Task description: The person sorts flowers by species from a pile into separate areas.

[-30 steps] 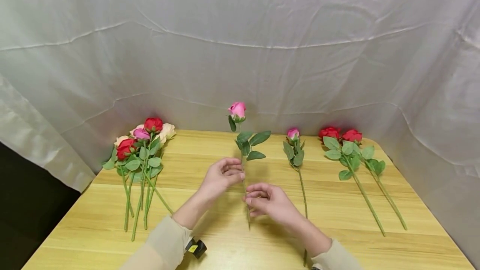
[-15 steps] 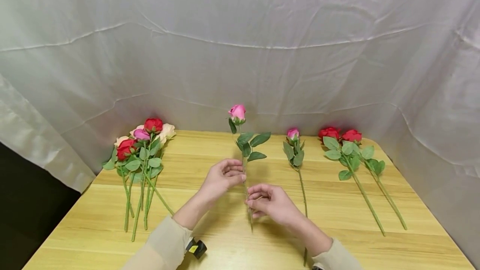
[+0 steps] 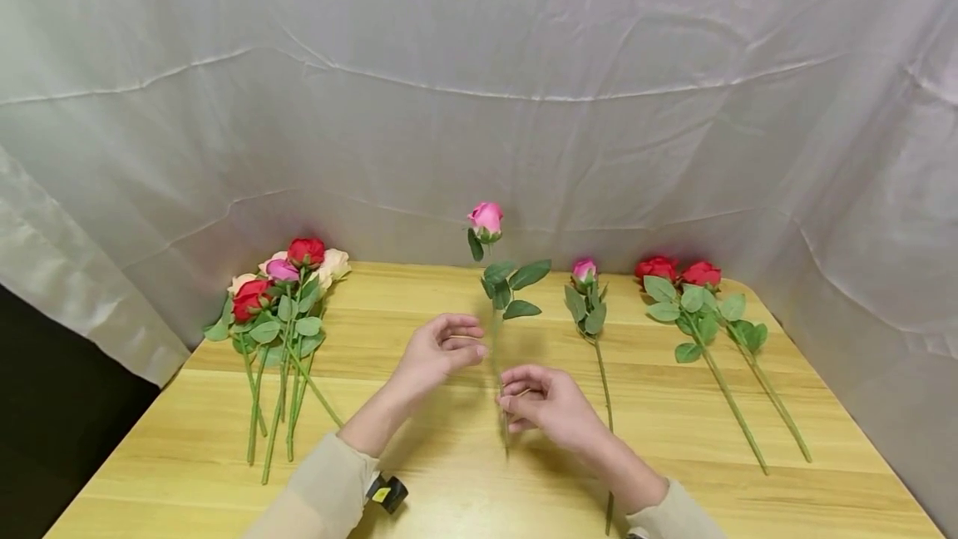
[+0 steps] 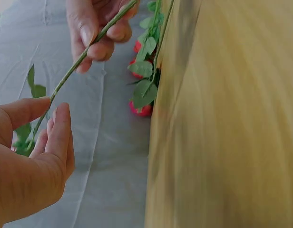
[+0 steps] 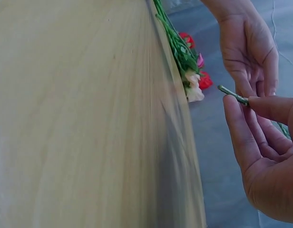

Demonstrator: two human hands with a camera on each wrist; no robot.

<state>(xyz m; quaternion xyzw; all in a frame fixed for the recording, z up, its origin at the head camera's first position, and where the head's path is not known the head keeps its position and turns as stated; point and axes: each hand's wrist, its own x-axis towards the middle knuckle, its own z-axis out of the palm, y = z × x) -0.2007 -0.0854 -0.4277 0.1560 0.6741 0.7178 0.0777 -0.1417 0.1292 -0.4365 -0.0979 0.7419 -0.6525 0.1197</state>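
Observation:
A pink rose (image 3: 486,221) with dark green leaves stands nearly upright above the table, in the middle of the head view. My right hand (image 3: 550,407) pinches its lower stem between thumb and fingers; the cut stem end (image 5: 232,95) pokes out past them in the right wrist view. My left hand (image 3: 441,353) is higher up, just left of the stem. Its thumb and fingers are parted around the stem (image 4: 70,71) in the left wrist view. The thumb tip lies close to the stem there; whether it touches I cannot tell.
On the wooden table (image 3: 441,481), a pile of red, pink and cream roses (image 3: 280,298) lies left. A single pink rose (image 3: 585,271) lies right of my hands, its stem passing under my right forearm. Two red roses (image 3: 701,274) lie further right. A grey curtain (image 3: 479,106) hangs behind.
The held rose has shifted a little to the right. My left fingers, which held the stem before, now stand slightly apart from it; my right hand keeps its pinch.

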